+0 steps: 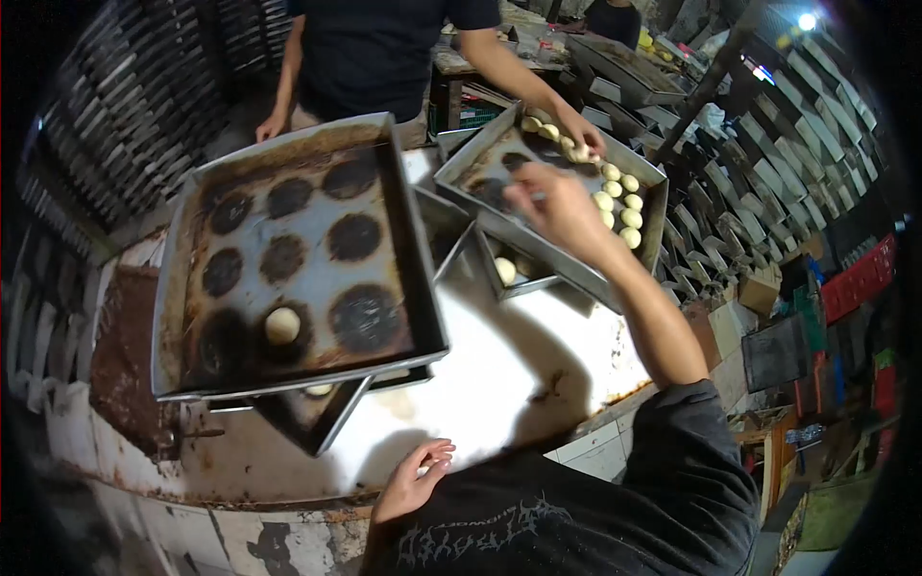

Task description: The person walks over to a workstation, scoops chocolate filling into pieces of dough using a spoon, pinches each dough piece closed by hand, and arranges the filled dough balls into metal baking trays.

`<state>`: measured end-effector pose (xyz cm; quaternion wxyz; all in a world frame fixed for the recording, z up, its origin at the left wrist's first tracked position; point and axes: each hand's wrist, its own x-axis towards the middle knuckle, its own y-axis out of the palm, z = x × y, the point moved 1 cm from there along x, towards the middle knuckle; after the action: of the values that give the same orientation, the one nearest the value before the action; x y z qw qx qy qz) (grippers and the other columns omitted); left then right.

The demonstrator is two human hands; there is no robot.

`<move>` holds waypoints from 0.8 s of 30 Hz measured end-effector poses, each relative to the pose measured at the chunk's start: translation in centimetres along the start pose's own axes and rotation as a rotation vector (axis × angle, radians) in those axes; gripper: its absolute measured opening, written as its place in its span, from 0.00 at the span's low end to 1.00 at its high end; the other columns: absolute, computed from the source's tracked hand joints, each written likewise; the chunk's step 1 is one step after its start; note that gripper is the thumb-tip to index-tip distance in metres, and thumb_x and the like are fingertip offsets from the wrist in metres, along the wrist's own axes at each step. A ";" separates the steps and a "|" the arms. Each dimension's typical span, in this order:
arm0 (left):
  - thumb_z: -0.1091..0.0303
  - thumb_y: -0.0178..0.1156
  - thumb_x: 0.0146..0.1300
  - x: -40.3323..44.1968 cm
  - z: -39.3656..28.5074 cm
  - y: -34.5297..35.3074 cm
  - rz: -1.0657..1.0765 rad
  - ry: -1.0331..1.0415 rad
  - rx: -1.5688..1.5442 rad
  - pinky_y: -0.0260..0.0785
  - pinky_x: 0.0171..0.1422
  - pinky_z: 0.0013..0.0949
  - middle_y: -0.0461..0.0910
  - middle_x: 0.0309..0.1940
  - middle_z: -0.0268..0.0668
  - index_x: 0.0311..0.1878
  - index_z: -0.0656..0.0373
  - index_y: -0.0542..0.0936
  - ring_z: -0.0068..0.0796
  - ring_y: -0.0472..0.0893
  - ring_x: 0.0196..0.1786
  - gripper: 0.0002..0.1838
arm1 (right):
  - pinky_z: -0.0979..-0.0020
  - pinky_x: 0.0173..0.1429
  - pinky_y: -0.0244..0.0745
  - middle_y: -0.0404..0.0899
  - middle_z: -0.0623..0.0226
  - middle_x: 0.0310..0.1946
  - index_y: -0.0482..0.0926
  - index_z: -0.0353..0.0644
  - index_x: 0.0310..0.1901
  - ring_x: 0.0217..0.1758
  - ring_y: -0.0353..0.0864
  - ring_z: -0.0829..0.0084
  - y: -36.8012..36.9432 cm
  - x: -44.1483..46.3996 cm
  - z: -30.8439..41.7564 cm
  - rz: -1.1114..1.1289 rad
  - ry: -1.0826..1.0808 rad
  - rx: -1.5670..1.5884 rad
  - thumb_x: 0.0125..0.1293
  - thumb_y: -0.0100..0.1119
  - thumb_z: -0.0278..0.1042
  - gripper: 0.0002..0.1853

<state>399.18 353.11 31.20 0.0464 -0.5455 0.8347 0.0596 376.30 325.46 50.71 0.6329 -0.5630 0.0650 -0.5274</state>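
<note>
My right hand [562, 211] reaches over the right-hand metal tray [538, 223]. Its fingers look bent but are smeared by motion, so what they hold is unclear. Pale dough balls [613, 189] are gathered along the far and right sides of that tray. Low at the table's front edge is my left hand [413, 485], its fingers curled in close to my body around a small pale bit I cannot make out. On the left, a large square tray [288, 254] with round dark marks bears a single dough ball [282, 326], stacked on top of other trays.
Across the table [490, 355] stands a co-worker [375, 58], with one hand [581, 134] at the dough balls in the right tray. A smaller tray [526, 285] with dough sits between the stacks. More metal pans [740, 206] are piled at right.
</note>
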 end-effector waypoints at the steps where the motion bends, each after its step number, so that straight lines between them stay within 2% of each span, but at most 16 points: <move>1: 0.75 0.53 0.66 0.7 -0.2 1.5 -0.062 -0.085 -0.110 0.68 0.57 0.28 0.75 0.52 0.43 0.57 0.66 0.68 0.27 0.75 0.53 0.17 | 0.59 0.38 0.73 0.78 0.51 0.33 0.73 0.33 0.38 0.33 0.79 0.52 -1.2 -1.2 -6.0 0.053 0.175 -0.071 0.62 0.55 0.27 0.06; 3: 0.75 0.50 0.68 1.3 0.2 4.3 -0.139 -0.192 -0.323 0.67 0.58 0.27 0.73 0.52 0.42 0.58 0.67 0.67 0.28 0.74 0.54 0.17 | 0.54 0.40 0.71 0.78 0.42 0.31 0.70 0.33 0.41 0.37 0.78 0.44 -1.2 -5.0 -19.2 0.102 0.366 -0.423 0.57 0.54 0.27 0.12; 4: 0.76 0.49 0.68 1.5 -0.3 5.4 -0.145 -0.153 -0.257 0.67 0.58 0.27 0.74 0.52 0.43 0.58 0.67 0.67 0.27 0.74 0.55 0.16 | 0.51 0.38 0.70 0.77 0.41 0.28 0.69 0.31 0.43 0.37 0.78 0.44 -1.8 -6.6 -22.0 0.137 0.251 -0.475 0.54 0.54 0.29 0.15; 5: 0.76 0.49 0.68 1.5 0.0 6.1 -0.152 -0.146 -0.223 0.66 0.59 0.28 0.74 0.52 0.43 0.58 0.66 0.67 0.28 0.74 0.55 0.16 | 0.50 0.37 0.70 0.77 0.42 0.28 0.68 0.29 0.42 0.36 0.77 0.43 -0.4 -7.8 -26.9 0.201 0.491 -0.469 0.53 0.54 0.30 0.17; 6: 0.76 0.48 0.68 1.4 0.3 6.9 -0.163 -0.142 -0.193 0.66 0.59 0.28 0.75 0.51 0.44 0.58 0.66 0.67 0.29 0.74 0.55 0.16 | 0.52 0.36 0.70 0.76 0.44 0.26 0.69 0.30 0.41 0.33 0.77 0.45 1.0 -9.2 -30.5 0.095 0.400 -0.380 0.51 0.55 0.31 0.17; 9: 0.75 0.48 0.68 0.4 -0.2 8.8 -0.291 -0.187 -0.030 0.66 0.61 0.31 0.76 0.50 0.46 0.58 0.66 0.67 0.32 0.74 0.56 0.16 | 0.61 0.33 0.68 0.73 0.51 0.24 0.68 0.35 0.37 0.28 0.75 0.57 2.4 -8.5 -30.1 0.039 0.332 -0.240 0.51 0.56 0.30 0.13; 10: 0.75 0.48 0.68 0.3 0.8 8.8 -0.310 -0.193 -0.030 0.66 0.61 0.31 0.76 0.50 0.46 0.58 0.66 0.67 0.32 0.74 0.56 0.16 | 0.65 0.31 0.67 0.72 0.55 0.23 0.67 0.37 0.35 0.26 0.73 0.62 0.7 -7.0 -24.3 0.048 0.366 -0.095 0.51 0.56 0.28 0.11; 11: 0.71 0.49 0.68 0.4 2.6 8.2 -0.270 0.014 0.279 0.68 0.58 0.33 0.77 0.48 0.45 0.57 0.66 0.68 0.34 0.76 0.52 0.16 | 0.67 0.31 0.66 0.70 0.59 0.23 0.66 0.38 0.33 0.25 0.71 0.66 -0.2 -6.4 -18.8 0.044 0.353 0.113 0.51 0.57 0.26 0.10; 14: 0.61 0.48 0.69 0.3 0.0 8.6 -0.278 0.245 0.160 0.69 0.57 0.37 0.76 0.50 0.45 0.55 0.64 0.69 0.36 0.76 0.52 0.18 | 0.67 0.36 0.68 0.69 0.64 0.24 0.67 0.41 0.30 0.29 0.72 0.68 -2.1 -8.6 -1.7 0.117 0.107 0.472 0.45 0.60 0.20 0.12; 15: 0.58 0.46 0.70 0.6 -3.1 9.6 -0.314 0.267 -0.368 0.65 0.61 0.37 0.74 0.54 0.42 0.57 0.63 0.68 0.36 0.73 0.56 0.21 | 0.64 0.40 0.67 0.69 0.65 0.24 0.68 0.42 0.28 0.32 0.72 0.65 -0.5 -10.6 2.4 0.024 -0.156 0.393 0.45 0.61 0.22 0.11; 16: 0.55 0.44 0.70 0.1 -4.7 10.3 -0.338 0.309 -0.895 0.61 0.65 0.37 0.71 0.58 0.40 0.59 0.63 0.68 0.36 0.70 0.60 0.23 | 0.61 0.43 0.65 0.71 0.64 0.30 0.71 0.42 0.31 0.36 0.71 0.61 0.5 -12.5 6.4 0.179 -0.391 0.265 0.46 0.60 0.27 0.10; 18: 0.59 0.47 0.69 -1.7 -1.2 9.5 -0.130 0.609 -1.406 0.58 0.67 0.37 0.69 0.59 0.43 0.59 0.66 0.68 0.37 0.68 0.62 0.22 | 0.62 0.40 0.66 0.70 0.62 0.36 0.74 0.44 0.31 0.37 0.70 0.59 2.9 -16.4 13.2 0.418 -0.622 0.447 0.49 0.60 0.32 0.08; 19: 0.61 0.49 0.67 -3.5 -4.4 9.4 -0.756 0.230 -1.041 0.62 0.65 0.37 0.72 0.56 0.45 0.57 0.69 0.68 0.37 0.71 0.60 0.22 | 0.63 0.41 0.68 0.71 0.62 0.39 0.75 0.44 0.34 0.39 0.72 0.61 3.3 -17.9 15.8 0.443 -0.816 0.430 0.50 0.59 0.32 0.09; 20: 0.61 0.49 0.67 -6.2 -4.2 8.8 -0.819 0.268 -1.036 0.62 0.65 0.37 0.72 0.56 0.45 0.57 0.69 0.68 0.37 0.71 0.60 0.22 | 0.65 0.42 0.70 0.71 0.62 0.43 0.77 0.43 0.37 0.41 0.73 0.63 3.5 -19.2 18.4 0.456 -1.009 0.410 0.52 0.59 0.32 0.10; 22: 0.68 0.48 0.67 -11.9 -3.6 7.8 -0.867 0.146 -0.814 0.66 0.62 0.35 0.75 0.52 0.47 0.56 0.69 0.70 0.36 0.75 0.56 0.19 | 0.69 0.42 0.73 0.73 0.63 0.44 0.77 0.42 0.42 0.40 0.76 0.69 3.9 -21.4 22.8 0.622 -1.067 0.625 0.51 0.62 0.34 0.15; 24: 0.66 0.51 0.63 -17.0 -3.5 8.2 -1.037 0.108 -0.786 0.68 0.60 0.34 0.76 0.51 0.46 0.55 0.69 0.70 0.34 0.76 0.55 0.20 | 0.69 0.40 0.75 0.76 0.68 0.32 0.80 0.42 0.39 0.31 0.78 0.70 4.3 -23.1 28.6 0.439 -0.990 0.917 0.54 0.65 0.38 0.12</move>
<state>398.44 371.19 37.48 -0.1755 -0.8561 0.3804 0.3028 388.16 360.16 45.73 0.8531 -0.3873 -0.3469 -0.0442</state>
